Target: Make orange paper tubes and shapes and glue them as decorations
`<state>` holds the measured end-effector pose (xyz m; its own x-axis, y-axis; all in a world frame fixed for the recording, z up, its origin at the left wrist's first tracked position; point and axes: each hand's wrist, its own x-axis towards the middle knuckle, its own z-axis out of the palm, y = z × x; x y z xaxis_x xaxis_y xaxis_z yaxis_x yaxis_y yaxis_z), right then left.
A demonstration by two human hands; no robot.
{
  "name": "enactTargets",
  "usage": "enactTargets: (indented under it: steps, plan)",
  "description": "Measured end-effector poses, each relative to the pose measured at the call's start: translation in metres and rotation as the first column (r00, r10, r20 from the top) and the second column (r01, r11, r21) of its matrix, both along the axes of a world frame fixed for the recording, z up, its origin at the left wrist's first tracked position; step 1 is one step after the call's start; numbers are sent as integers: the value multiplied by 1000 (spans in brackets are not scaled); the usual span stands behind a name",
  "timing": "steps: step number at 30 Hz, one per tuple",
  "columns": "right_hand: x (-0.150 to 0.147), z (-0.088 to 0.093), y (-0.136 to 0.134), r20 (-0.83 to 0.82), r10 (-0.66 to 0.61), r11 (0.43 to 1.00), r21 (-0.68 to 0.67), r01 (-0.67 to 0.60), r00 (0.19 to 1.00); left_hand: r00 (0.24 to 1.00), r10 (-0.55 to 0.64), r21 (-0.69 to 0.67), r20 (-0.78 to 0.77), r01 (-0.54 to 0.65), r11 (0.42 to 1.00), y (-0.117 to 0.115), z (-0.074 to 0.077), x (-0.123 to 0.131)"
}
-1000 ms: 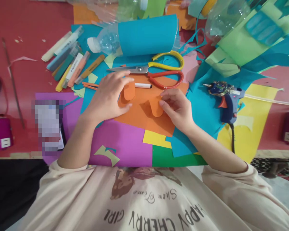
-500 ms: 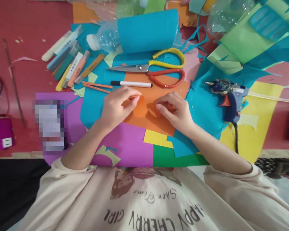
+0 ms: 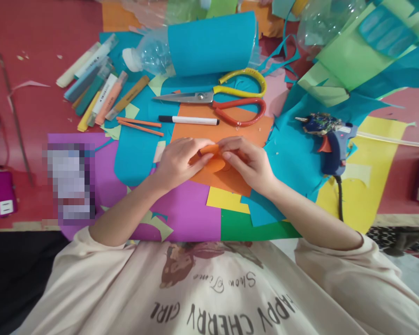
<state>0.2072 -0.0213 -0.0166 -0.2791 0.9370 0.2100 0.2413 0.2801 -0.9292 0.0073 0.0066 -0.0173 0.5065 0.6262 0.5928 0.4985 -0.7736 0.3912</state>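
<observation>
My left hand (image 3: 178,160) pinches a small curved piece of orange paper (image 3: 216,164) between thumb and fingers. Against it, almost touching the left fingertips, my right hand (image 3: 254,164) is closed too, with its thumb and forefinger at the orange paper's right side. Whether the right fingers hold a separate orange piece is hard to make out. Both hands are over a flat orange sheet (image 3: 242,184). Just beyond them lie a white marker with black ends (image 3: 195,120) and two thin orange strips (image 3: 139,122). Scissors (image 3: 206,97) with yellow and red handles lie farther back.
A blue-wrapped plastic bottle (image 3: 211,44) lies at the back. Coloured markers (image 3: 101,86) are grouped at left, above a blurred phone (image 3: 70,181). At right rests a blue glue gun (image 3: 335,144) with its cord toward me. Blue paper scraps (image 3: 293,158) surround the work.
My hands have come together: the left moved right with its orange paper, meeting the right hand's fingertips. Before, each hand had an orange piece, with a gap between them.
</observation>
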Motion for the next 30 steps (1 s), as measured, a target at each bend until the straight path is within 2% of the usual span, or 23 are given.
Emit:
enactTargets:
  steps: [2,4,8,11,14,17,19,22,24,27,30]
  plan:
    - [-1,0,0,18,19,999,41,-20,1000,1000,-9,20,2,9,1000,0,0,0]
    - [-2,0,1,42,28,997,73,-31,999,1000,-12,-16,11,12,1000,-1,0,-1]
    - [-2,-1,2,78,65,994,82,-71,995,997,50,-230,54,-36,972,-3,-2,-3]
    - [-1,0,3,89,97,993,52,-102,991,988,69,-341,138,-18,940,-2,-7,-4]
    - [-1,1,2,76,101,995,-7,-101,992,968,46,-392,247,56,918,-2,-11,-3]
    - [-2,1,1,15,58,995,-82,-56,998,944,69,-420,324,78,904,-3,-10,-1]
    - [-2,0,0,-56,5,989,-148,-13,998,948,52,-420,314,90,903,-4,-5,0]
    - [-3,-5,-1,-149,-57,976,-216,24,987,984,-61,-428,169,129,894,-7,3,2]
    - [-4,-7,0,-167,-61,975,-223,23,984,985,-53,-471,161,124,873,-9,6,4]
    - [-3,-4,3,-102,-45,983,-184,26,994,973,0,-533,230,126,837,-12,5,7]
    - [9,17,3,130,18,996,-87,-7,991,969,25,-542,247,117,832,-14,2,8]
